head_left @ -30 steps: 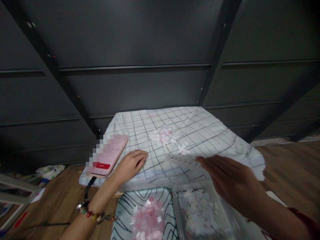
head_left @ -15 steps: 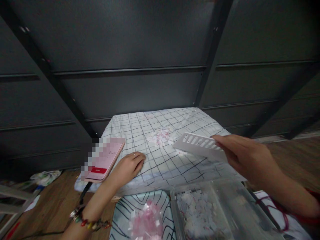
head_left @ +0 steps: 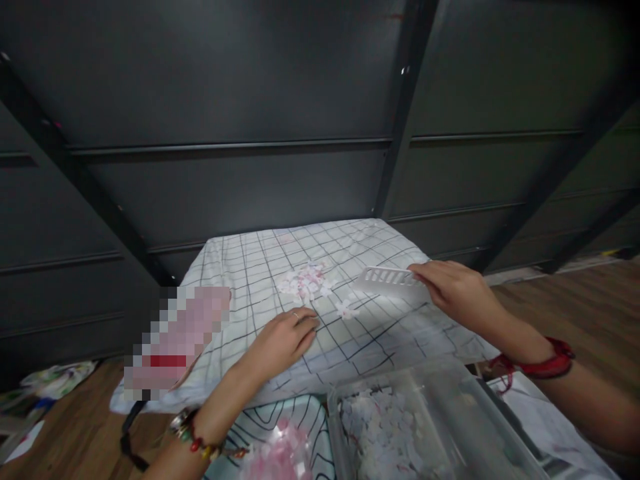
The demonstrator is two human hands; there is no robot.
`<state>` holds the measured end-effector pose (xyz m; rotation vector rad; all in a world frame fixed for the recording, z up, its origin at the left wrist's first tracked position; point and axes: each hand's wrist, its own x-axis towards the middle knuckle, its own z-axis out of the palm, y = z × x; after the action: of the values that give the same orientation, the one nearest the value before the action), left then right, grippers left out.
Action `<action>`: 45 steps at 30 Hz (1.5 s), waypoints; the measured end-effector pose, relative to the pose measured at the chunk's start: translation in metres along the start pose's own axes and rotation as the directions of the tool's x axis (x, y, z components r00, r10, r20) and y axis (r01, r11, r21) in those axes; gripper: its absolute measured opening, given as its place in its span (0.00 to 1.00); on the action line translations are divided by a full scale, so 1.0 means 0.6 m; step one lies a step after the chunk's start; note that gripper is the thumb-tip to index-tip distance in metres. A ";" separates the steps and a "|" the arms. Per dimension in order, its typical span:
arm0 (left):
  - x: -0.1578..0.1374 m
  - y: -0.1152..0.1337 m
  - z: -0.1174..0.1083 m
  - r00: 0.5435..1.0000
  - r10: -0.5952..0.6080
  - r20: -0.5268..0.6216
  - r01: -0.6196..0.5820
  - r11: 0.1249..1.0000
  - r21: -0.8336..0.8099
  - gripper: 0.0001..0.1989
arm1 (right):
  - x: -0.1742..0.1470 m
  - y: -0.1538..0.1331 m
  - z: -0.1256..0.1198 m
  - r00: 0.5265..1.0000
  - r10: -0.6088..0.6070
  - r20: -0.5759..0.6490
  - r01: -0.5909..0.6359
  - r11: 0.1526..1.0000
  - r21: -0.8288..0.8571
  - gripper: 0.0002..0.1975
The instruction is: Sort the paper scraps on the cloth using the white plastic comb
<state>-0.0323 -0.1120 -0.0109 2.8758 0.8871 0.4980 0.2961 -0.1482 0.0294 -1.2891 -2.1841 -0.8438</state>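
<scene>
On a white cloth with a dark grid [head_left: 250, 267] lies a small heap of white and pink paper-like pieces [head_left: 305, 280]. A smaller cluster of pieces [head_left: 346, 309] sits a little nearer and to the right. My left hand [head_left: 285, 340] rests palm down on the cloth just in front of the heap, its fingers loosely extended and holding nothing. To the right, my right hand [head_left: 453, 287] pinches the end of a white slotted plastic basket [head_left: 385, 283], which is held tilted over the cloth. Its inside is not visible.
A pink phone [head_left: 185, 340], partly pixelated, lies at the cloth's left edge. In front stand a patterned tray [head_left: 323, 427] with pink wrapped items [head_left: 280, 453] and a clear plastic box [head_left: 435, 387] holding many pale pieces [head_left: 380, 427]. A dark panelled wall [head_left: 240, 180] rises behind.
My left hand has moved right, closer to the pieces. The basket has drawn away from the heap, leaving the smaller cluster in fuller view. The whole view has shifted slightly.
</scene>
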 end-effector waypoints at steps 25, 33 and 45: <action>-0.009 -0.007 0.014 0.998 -0.020 -0.060 0.014 0.994 -0.108 0.12 | 0.032 -0.019 0.008 1.000 -0.028 0.009 0.026 0.993 0.118 0.13; -0.010 -0.008 0.015 0.998 -0.018 -0.066 0.011 0.995 -0.104 0.12 | 0.040 -0.037 -0.035 0.984 -0.168 0.064 0.132 0.917 0.376 0.12; -0.009 0.003 0.006 1.000 -0.001 -0.022 0.002 1.000 0.019 0.12 | -0.018 -0.040 -0.110 0.976 -0.214 0.033 0.184 0.900 0.394 0.14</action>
<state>-0.0346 -0.1168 -0.0154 2.8918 0.9018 0.5244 0.2851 -0.2100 0.0621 -0.9258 -2.4181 -0.3992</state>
